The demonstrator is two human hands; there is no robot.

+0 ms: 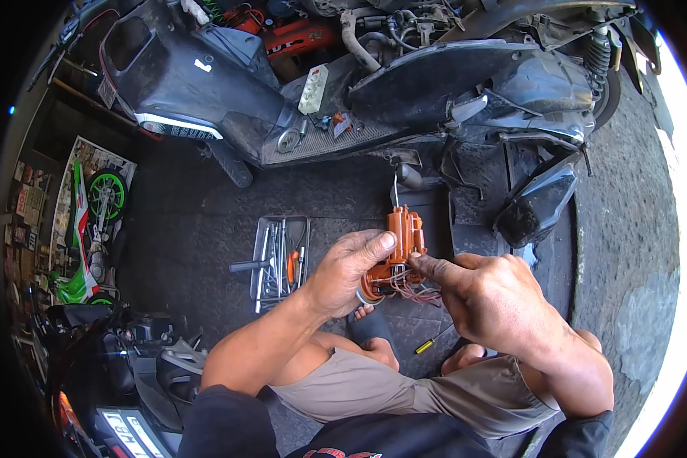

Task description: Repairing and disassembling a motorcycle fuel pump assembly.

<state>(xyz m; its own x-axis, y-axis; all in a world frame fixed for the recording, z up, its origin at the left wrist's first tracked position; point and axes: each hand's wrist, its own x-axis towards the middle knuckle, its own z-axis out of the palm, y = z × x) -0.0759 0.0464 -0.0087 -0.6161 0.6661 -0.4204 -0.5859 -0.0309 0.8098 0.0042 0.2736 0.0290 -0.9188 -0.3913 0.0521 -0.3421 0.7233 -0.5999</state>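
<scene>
An orange plastic fuel pump unit (402,238) is held upright in front of me, with thin wires (418,292) looping out low on its right side. My left hand (346,273) grips it from the left, thumb laid across its body. From the right comes my right hand (490,294), its index fingertip touching the unit's side and its other fingers curled. The right thumb is mostly hidden. A thin pale rod (395,191) shows just above the unit's top.
Beyond my hands stands a partly stripped dark scooter (427,95). A tray (307,229) of sockets and wrenches lies left, with a yellow-handled screwdriver (425,346) near my foot. A black tank-like part (538,202) sits right; another motorcycle (141,359) stands at lower left.
</scene>
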